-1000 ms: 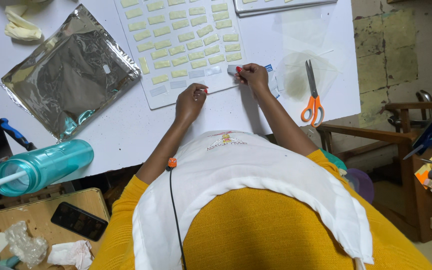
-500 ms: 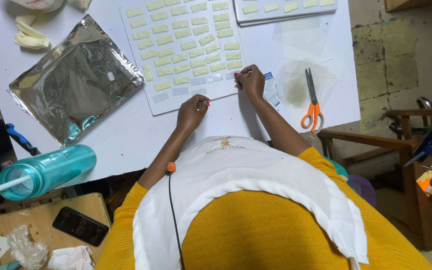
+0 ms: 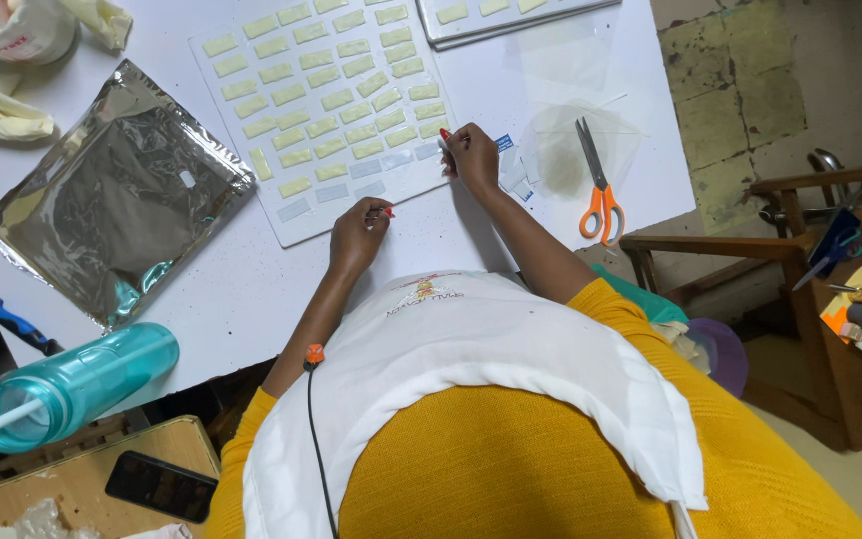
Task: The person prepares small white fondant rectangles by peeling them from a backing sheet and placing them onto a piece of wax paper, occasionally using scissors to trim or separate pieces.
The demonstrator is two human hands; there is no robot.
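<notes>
Yellow strips cover most of the white sheet [image 3: 251,215] lying flat on the white surface [image 3: 251,289]; they sit in tidy slanted rows, filling the sheet from its far edge down to the last rows nearest the person. Those near rows are part done, as far as I can judge: a few pale slots [image 3: 363,170] still show no yellow strip, so most of the laying is finished and only a handful of places remain. A second sheet [image 3: 511,12] at the far edge looks filled as well, though only part of it is in view.

Left hand [image 3: 356,232] rests at the sheet's near edge, its fingers curled together; whether they pinch anything I cannot tell. Right hand [image 3: 471,157] sits at the sheet's right corner, fingers bent and pressed down near the last row; whether a strip lies under them is hidden.

Orange scissors [image 3: 599,190] lie just right of that hand on a clear film [image 3: 561,150]. A silver foil pouch [image 3: 117,195] lies left of the sheet, and a teal bottle [image 3: 77,384] nearer the person.
</notes>
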